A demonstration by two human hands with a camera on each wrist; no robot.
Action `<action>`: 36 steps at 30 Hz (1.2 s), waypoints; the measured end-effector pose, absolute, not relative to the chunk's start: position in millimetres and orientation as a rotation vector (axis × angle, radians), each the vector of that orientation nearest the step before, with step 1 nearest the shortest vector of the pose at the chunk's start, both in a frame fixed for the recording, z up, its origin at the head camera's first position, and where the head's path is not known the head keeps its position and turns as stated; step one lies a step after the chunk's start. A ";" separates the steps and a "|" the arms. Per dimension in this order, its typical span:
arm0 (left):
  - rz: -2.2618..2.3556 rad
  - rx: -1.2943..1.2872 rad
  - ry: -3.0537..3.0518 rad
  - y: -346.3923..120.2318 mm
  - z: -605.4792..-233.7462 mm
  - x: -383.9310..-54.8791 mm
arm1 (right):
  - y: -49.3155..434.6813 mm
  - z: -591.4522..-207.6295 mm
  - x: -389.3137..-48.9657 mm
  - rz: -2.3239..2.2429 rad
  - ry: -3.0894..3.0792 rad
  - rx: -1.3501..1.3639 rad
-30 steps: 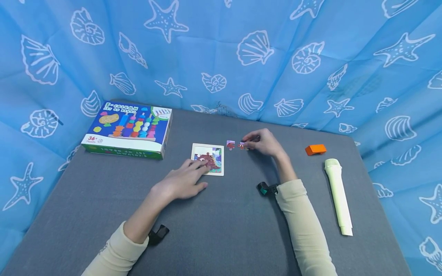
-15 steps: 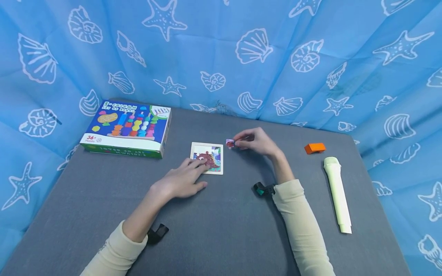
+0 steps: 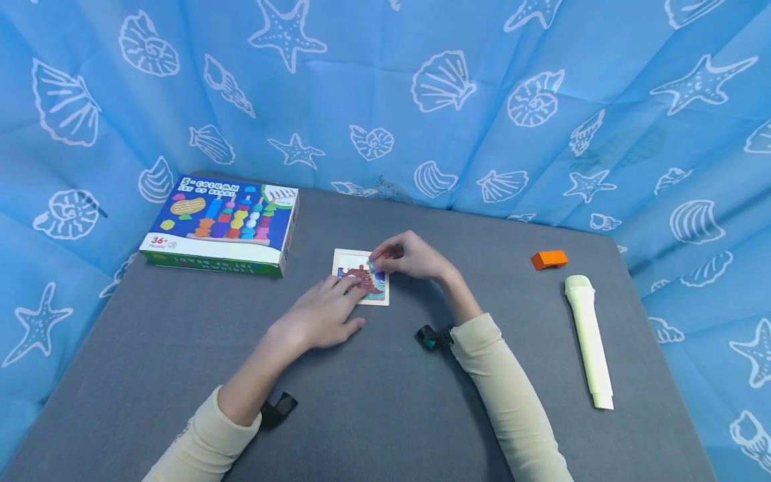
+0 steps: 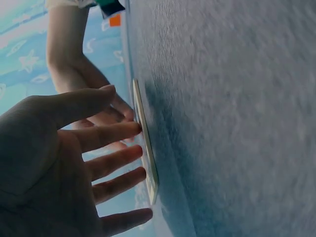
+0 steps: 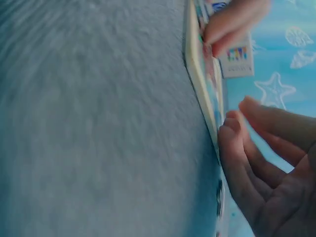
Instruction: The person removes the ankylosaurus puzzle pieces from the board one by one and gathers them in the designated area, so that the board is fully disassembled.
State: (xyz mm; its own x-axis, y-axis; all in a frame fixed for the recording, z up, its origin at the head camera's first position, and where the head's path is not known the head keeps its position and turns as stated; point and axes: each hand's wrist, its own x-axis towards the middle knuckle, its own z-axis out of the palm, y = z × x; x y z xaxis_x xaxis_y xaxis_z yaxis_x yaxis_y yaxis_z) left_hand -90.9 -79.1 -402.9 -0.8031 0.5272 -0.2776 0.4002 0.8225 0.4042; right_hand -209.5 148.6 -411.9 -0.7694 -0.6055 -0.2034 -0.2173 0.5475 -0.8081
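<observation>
A small picture puzzle in a pale square frame (image 3: 386, 298) lies flat on the table, with a brown spiky animal (image 3: 370, 282) on its pieces. Part of its top row shows bare white tray. My left hand (image 3: 322, 313) rests its spread fingers on the puzzle's lower left side, covering part of the picture. My right hand (image 3: 412, 256) has thumb and fingertips at the puzzle's upper right corner. Whether it pinches a piece there is hidden. Small dark-edged puzzle pieces (image 5: 220, 198) lie on the table beside the frame in the right wrist view, under the right hand.
A blue bead-set box (image 3: 223, 221) stands at the back left. On the right lie an orange block (image 3: 549, 259) and a pale green toy microphone (image 3: 589, 341). A blue shell-print curtain (image 3: 385, 100) hangs behind the grey tabletop (image 3: 361, 408).
My right hand has moved left, from the loose puzzle pieces right of the frame to the puzzle's upper right corner. My left hand has stayed on the puzzle.
</observation>
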 end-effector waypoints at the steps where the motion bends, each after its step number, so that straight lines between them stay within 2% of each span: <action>1: 0.457 0.706 2.630 -77.7 -402.9 -90.3 | 145.5 -412.4 -209.3 -1.084 2.342 -0.673; 12: 0.446 0.718 2.583 -68.0 -403.8 -84.5 | 128.6 -412.8 -206.0 -0.866 2.462 -0.648; 21: 0.474 0.677 2.607 -66.0 -405.8 -84.3 | 129.1 -410.0 -202.0 -0.736 2.570 -0.822; 36: 0.486 0.639 2.595 -65.1 -406.5 -84.0 | 131.3 -409.2 -202.7 -0.736 2.635 -0.818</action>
